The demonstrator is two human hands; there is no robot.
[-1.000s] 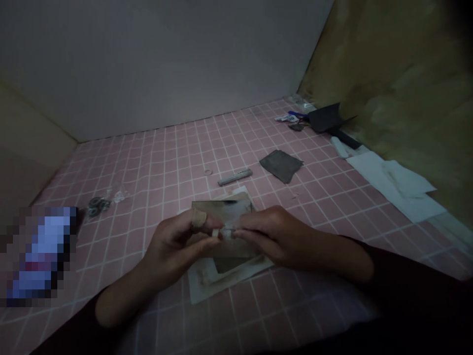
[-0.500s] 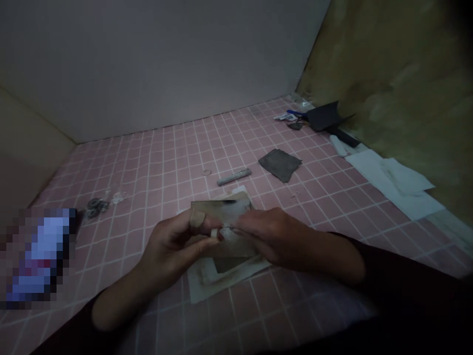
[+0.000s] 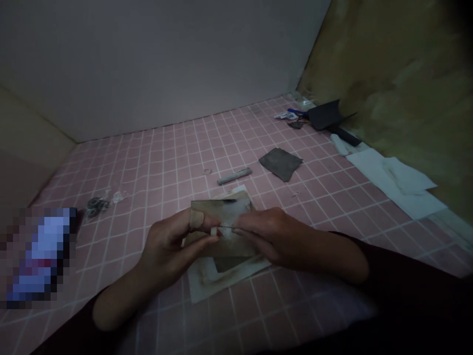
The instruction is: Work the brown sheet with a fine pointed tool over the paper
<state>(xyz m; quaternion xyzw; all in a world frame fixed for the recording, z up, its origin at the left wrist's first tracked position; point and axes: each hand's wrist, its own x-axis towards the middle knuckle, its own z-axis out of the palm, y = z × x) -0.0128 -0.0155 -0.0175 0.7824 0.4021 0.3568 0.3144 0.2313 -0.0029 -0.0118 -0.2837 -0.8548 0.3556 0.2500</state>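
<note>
Low over a brownish board [image 3: 240,249], my left hand [image 3: 166,241] pinches a small pale ring-like piece [image 3: 214,231] between thumb and index finger. A beige bandage [image 3: 197,219] wraps that index finger. From the right, my right hand [image 3: 271,231] is closed on a thin dark strip [image 3: 228,227], whose tip points at the pale piece; most of the strip is hidden by the fingers, so its kind is unclear. White powder [image 3: 232,234] lies on the board beneath. Stained white paper [image 3: 207,291] is under the board.
Beyond the board lie a grey roll [image 3: 234,176], a pale ring [image 3: 207,171] and dark grey sheets [image 3: 281,164]. At left are a bag of dark rings [image 3: 96,206] and a blurred-out device [image 3: 44,256]. A black dustpan [image 3: 327,116] and white papers [image 3: 395,182] line the right wall.
The strip in my right hand has shifted slightly against the pale piece, and its tip shows a little more clearly. Both hands stay in nearly the same place.
</note>
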